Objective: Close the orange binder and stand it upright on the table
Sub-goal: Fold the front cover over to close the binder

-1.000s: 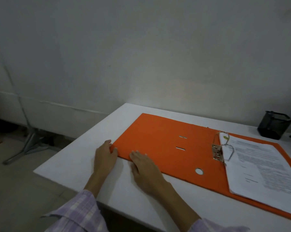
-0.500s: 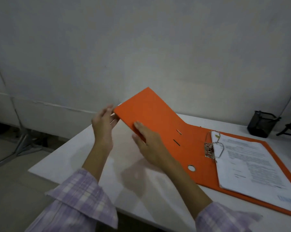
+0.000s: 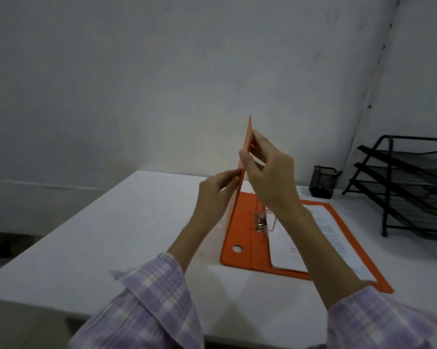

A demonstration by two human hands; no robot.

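Note:
The orange binder (image 3: 240, 235) lies half open on the white table (image 3: 111, 235). Its back cover rests flat with a stack of printed paper (image 3: 287, 255) on the metal ring clip (image 3: 261, 222). The front cover stands almost vertical, seen edge-on. My left hand (image 3: 216, 192) pinches the cover's free edge from the left. My right hand (image 3: 270, 170) grips the same edge from the right, a little higher up. My right forearm hides part of the paper.
A black mesh pen cup (image 3: 323, 181) stands at the back of the table. A black wire paper tray rack (image 3: 408, 187) fills the right rear corner. A pale wall rises close behind the table. The table's left edge drops to the floor.
Both hands have swung the front cover up from flat on the table to nearly vertical. The view has turned to the right, bringing the tray rack into sight.

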